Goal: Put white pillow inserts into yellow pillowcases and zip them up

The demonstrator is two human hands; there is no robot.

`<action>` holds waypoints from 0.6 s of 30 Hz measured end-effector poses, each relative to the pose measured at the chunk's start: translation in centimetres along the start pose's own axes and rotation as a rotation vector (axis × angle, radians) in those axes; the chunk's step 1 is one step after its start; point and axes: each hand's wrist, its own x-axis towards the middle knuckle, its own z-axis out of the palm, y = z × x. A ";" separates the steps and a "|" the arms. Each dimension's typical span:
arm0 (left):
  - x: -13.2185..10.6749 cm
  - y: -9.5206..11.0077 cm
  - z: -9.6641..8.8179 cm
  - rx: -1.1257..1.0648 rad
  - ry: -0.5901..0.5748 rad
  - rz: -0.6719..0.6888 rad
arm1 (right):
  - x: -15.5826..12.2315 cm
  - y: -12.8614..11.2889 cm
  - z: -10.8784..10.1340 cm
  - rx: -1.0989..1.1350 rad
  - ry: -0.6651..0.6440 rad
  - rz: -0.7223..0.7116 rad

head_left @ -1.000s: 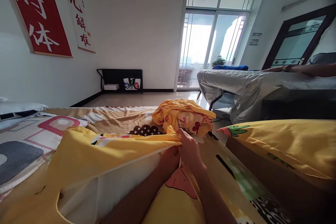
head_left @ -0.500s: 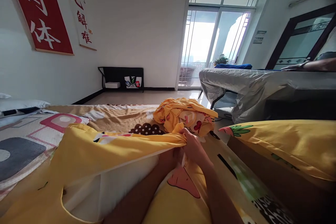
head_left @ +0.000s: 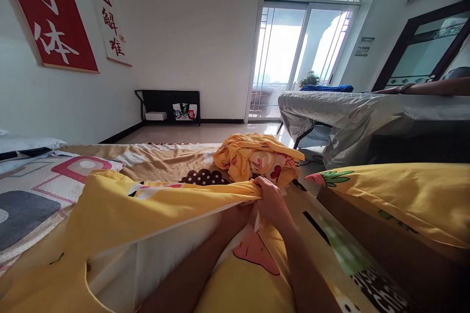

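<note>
A yellow printed fabric cover (head_left: 165,208) is stretched across in front of me, its white inner side or filling (head_left: 176,249) showing below the raised edge. I cannot tell whether it is a pillowcase or a duvet cover. My right hand (head_left: 272,201) is closed around the bunched right end of that edge. Just left of it, my left hand (head_left: 240,211) reaches up under the fabric, closed against the same gathered end, its fingers mostly hidden in shadow. Between my forearms lies more yellow cloth with a pink shape (head_left: 257,254) printed on it.
A crumpled orange-yellow cloth heap (head_left: 259,159) lies just beyond my hands. A yellow pillow (head_left: 411,200) rests on a brown box-like thing at right. Beyond stands a plastic-covered table (head_left: 341,107) with another person's arm (head_left: 436,87) on it. A patterned blanket (head_left: 33,205) spreads at left.
My view has tipped down and shifted very slightly. Both hands keep their hold on the cover's edge. The other person's arm has moved left along the table.
</note>
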 end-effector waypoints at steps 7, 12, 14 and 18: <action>0.0 1.9 -1.1 -0.221 -0.015 0.015 | -0.1 0.0 0.7 0.132 -0.007 -0.003; 0.0 1.9 -1.5 -0.511 -0.046 -0.049 | 0.2 0.4 0.7 0.203 -0.023 -0.048; -0.2 1.9 -1.5 -0.563 -0.061 -0.050 | 0.2 0.2 0.5 0.235 -0.021 -0.041; -0.7 1.9 -1.6 -0.634 -0.107 -0.022 | 0.3 -0.1 0.3 0.255 -0.013 -0.025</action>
